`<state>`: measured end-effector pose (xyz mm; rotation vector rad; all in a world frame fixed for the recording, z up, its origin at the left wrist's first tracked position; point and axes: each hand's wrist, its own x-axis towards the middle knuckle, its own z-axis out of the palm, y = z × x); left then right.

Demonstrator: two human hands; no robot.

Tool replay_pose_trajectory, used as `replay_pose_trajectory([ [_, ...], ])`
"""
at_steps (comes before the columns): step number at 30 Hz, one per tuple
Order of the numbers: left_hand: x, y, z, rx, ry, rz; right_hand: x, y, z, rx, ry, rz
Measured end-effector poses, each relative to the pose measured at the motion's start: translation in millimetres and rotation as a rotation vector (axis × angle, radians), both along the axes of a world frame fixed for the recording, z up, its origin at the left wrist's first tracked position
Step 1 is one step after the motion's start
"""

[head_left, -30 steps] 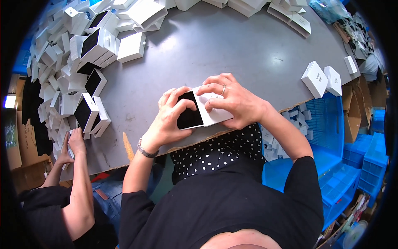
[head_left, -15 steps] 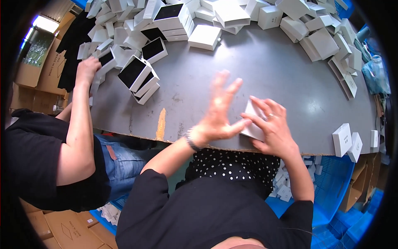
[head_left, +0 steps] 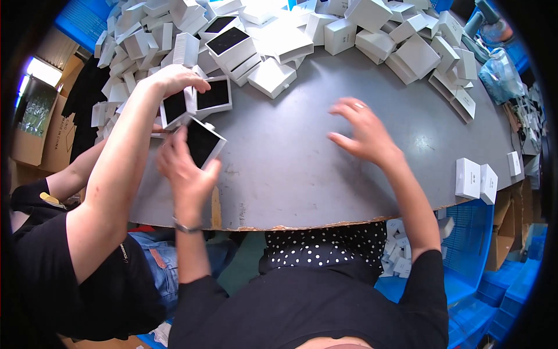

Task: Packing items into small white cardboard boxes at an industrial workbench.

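At the left of the table my left hand point(head_left: 189, 171) has its fingers and thumb around the near end of an open white box with a black lining point(head_left: 204, 144). The box is tilted beside other open, black-lined boxes point(head_left: 213, 94). Motion blurs this hand a little. Out over the middle right of the table is my right hand point(head_left: 363, 131), holding nothing, its fingers curved and the thumb apart. A co-worker's hand point(head_left: 174, 80) reaches over the open boxes just beyond my left hand.
Closed and open white boxes point(head_left: 343, 36) lie heaped along the table's far side. A few small white boxes point(head_left: 468, 177) stand at the right edge. Below, a blue crate point(head_left: 465, 256) holds white boxes. The co-worker's forearm point(head_left: 119, 157) crosses the left side.
My left hand has moved left and taken hold of an open box. My right hand has let go of a white box and moved up. The co-worker's hand has moved right.
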<state>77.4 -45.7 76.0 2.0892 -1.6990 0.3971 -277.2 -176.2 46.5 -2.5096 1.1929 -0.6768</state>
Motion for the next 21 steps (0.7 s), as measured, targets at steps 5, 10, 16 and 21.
replay_pose_trajectory([
  [5,-93,34,-40,0.332,0.093,-0.074,128,-84,-37,-0.341,0.117,0.060],
  [10,-94,58,-27,0.394,0.165,-0.208,127,-48,-25,-0.239,0.248,0.004],
  [16,-71,36,-16,0.280,0.198,-0.442,4,13,-23,-0.287,0.114,-0.011],
  [21,-79,16,-34,0.386,0.080,-0.712,-74,32,-12,0.526,-0.713,-0.465],
])
